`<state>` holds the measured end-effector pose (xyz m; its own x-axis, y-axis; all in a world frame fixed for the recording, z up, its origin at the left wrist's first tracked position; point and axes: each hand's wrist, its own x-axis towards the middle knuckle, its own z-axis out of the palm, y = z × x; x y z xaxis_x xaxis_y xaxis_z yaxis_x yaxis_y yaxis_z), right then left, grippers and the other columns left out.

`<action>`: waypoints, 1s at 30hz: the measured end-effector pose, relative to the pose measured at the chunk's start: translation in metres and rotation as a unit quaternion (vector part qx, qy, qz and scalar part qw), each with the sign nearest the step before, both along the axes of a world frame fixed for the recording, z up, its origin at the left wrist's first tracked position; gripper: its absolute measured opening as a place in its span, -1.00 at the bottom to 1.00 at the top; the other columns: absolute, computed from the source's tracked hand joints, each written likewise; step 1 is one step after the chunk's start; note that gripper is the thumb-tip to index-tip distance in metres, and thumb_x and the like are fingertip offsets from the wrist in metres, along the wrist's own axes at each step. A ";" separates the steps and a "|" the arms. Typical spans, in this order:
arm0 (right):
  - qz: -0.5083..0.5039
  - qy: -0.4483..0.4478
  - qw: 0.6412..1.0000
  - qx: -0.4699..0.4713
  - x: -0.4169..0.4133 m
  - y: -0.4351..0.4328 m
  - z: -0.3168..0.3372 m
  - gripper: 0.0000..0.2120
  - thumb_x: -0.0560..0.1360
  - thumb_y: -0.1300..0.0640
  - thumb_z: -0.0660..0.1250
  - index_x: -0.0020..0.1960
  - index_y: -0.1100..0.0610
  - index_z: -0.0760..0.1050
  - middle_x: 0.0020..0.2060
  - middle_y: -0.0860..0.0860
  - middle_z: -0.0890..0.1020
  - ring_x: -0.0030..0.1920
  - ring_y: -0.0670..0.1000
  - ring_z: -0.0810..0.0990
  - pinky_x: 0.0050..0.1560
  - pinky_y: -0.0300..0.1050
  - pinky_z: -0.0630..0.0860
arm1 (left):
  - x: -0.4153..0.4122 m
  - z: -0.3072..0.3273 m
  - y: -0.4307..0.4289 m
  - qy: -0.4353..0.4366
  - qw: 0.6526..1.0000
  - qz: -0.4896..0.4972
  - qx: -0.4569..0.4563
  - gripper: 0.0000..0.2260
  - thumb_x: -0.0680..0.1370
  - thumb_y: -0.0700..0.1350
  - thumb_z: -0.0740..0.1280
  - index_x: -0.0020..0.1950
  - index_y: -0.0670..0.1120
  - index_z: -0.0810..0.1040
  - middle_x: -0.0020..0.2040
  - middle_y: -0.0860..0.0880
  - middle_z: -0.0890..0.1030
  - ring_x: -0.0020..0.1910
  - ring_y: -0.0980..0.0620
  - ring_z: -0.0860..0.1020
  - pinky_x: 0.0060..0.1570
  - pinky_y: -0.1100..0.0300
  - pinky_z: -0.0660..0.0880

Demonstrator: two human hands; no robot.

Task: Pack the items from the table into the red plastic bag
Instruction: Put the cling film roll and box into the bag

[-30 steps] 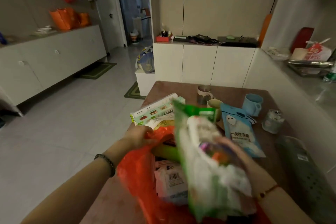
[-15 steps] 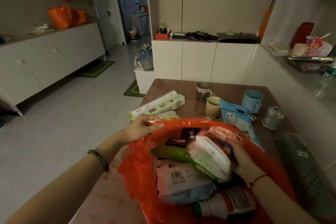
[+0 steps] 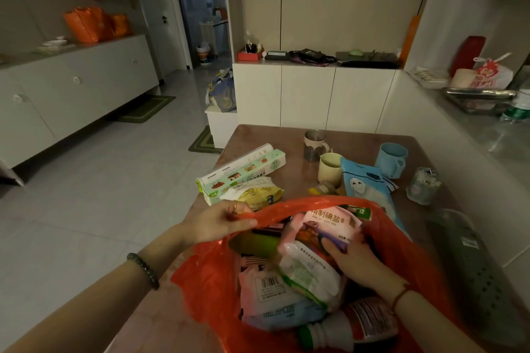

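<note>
Pinching rim of red plastic bag on table with left hand, fingers clamped on it. Gripping one pink salt packet inside bag with right hand, fingers closed round it. Counting beyond bag: one wrap box, one yellow packet, one blue pouch, three cups.

Packed tight inside the red plastic bag: packets and a bottle filling the mouth, right hand gripping a salt packet among them, left hand pinching the far-left rim. Blocked just beyond that rim by a long box, yellow pouch and blue pouch. Fenced further back by a metal mug, cream mug and blue mug. Open only over bare table at the far-left corner.
</note>
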<state>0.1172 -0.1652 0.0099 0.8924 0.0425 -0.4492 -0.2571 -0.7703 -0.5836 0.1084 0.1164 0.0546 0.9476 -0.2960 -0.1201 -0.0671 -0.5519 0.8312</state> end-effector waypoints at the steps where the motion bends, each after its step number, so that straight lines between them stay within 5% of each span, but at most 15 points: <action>1: 0.075 0.009 0.995 -0.058 -0.001 -0.006 0.015 -0.33 0.49 -0.23 0.16 0.40 0.22 0.21 0.27 0.15 0.45 0.16 0.06 0.50 0.13 -0.11 0.45 | -0.002 0.000 -0.002 0.010 0.999 -0.029 0.030 -0.84 0.36 0.22 0.39 -0.15 0.20 0.62 -0.13 0.17 0.66 -0.08 0.13 0.60 -0.07 0.25 0.55; 3: 0.187 0.027 0.976 -0.111 0.004 -0.015 0.054 -0.55 0.51 -0.18 0.17 0.19 0.15 0.46 0.06 0.10 0.59 0.00 0.01 0.58 -0.06 -0.17 0.53 | -0.004 0.000 -0.002 0.049 0.993 -0.078 0.078 -0.80 0.36 0.27 0.33 -0.10 0.25 0.60 -0.12 0.29 0.62 -0.09 0.28 0.57 -0.14 0.44 0.47; 7: 0.214 -0.032 0.975 0.058 0.031 -0.002 0.142 -0.73 0.55 0.01 0.17 0.13 0.13 0.49 -0.13 0.00 0.65 -0.12 -0.04 0.67 -0.18 -0.15 0.64 | 0.010 0.010 0.016 0.067 0.987 -0.079 0.119 -0.48 0.33 0.47 0.16 0.08 0.19 0.57 0.08 0.13 0.59 0.09 0.15 0.55 0.15 0.20 0.49; 10: 0.202 -0.114 0.964 0.127 0.078 0.027 0.152 -0.62 0.50 0.09 0.29 0.31 0.06 0.38 -0.01 0.01 0.64 -0.08 -0.05 0.66 -0.21 -0.25 0.61 | 0.040 0.019 0.027 0.059 0.996 0.050 0.047 -0.69 0.50 0.18 0.22 0.11 0.03 0.54 -0.08 0.03 0.61 -0.15 0.09 0.58 -0.18 0.34 0.52; 15: 0.265 -0.129 0.955 0.031 0.156 0.089 0.094 -0.25 0.40 0.07 0.43 0.47 0.00 0.12 0.40 0.10 0.34 0.30 0.07 0.42 0.22 -0.07 0.43 | 0.092 -0.014 0.045 0.058 0.971 0.176 0.149 -0.50 0.53 0.06 0.28 0.41 -0.08 0.30 0.30 -0.13 0.48 0.25 -0.09 0.48 0.23 0.10 0.43; 22: 0.404 -0.087 0.898 -0.151 0.233 0.151 -0.026 0.07 0.26 -0.04 0.52 0.51 -0.07 -0.14 0.52 0.12 -0.08 0.48 0.20 0.11 0.43 0.10 0.19 | 0.139 -0.090 0.033 0.052 0.957 0.149 0.243 -0.24 0.43 0.12 0.39 0.51 -0.05 0.09 0.49 -0.08 0.23 0.46 -0.06 0.22 0.41 0.10 0.20; 26: 0.423 -0.086 0.879 -0.200 0.253 0.172 -0.075 -0.02 0.35 0.10 0.47 0.49 -0.15 -0.15 0.51 0.13 -0.10 0.46 0.26 0.07 0.39 0.22 0.23 | 0.164 -0.127 0.029 0.049 0.941 0.127 0.308 -0.20 0.41 0.18 0.37 0.52 0.04 0.02 0.53 -0.07 0.06 0.50 -0.11 0.06 0.48 -0.03 0.10; 30: 0.432 -0.092 0.877 -0.192 0.258 0.179 -0.087 -0.01 0.26 0.07 0.53 0.47 -0.08 -0.02 0.46 0.13 0.04 0.42 0.27 0.14 0.35 0.20 0.29 | 0.174 -0.143 0.024 0.005 0.920 0.134 0.369 -0.19 0.42 0.21 0.33 0.52 0.05 -0.02 0.48 -0.11 0.13 0.45 -0.13 0.13 0.46 0.00 0.11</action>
<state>0.3748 0.0134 -0.0775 0.6610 0.6151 -0.4299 0.5898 -0.7800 -0.2091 0.2826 0.1399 -0.0883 0.9724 0.1130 -0.2041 0.1588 -0.9615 0.2242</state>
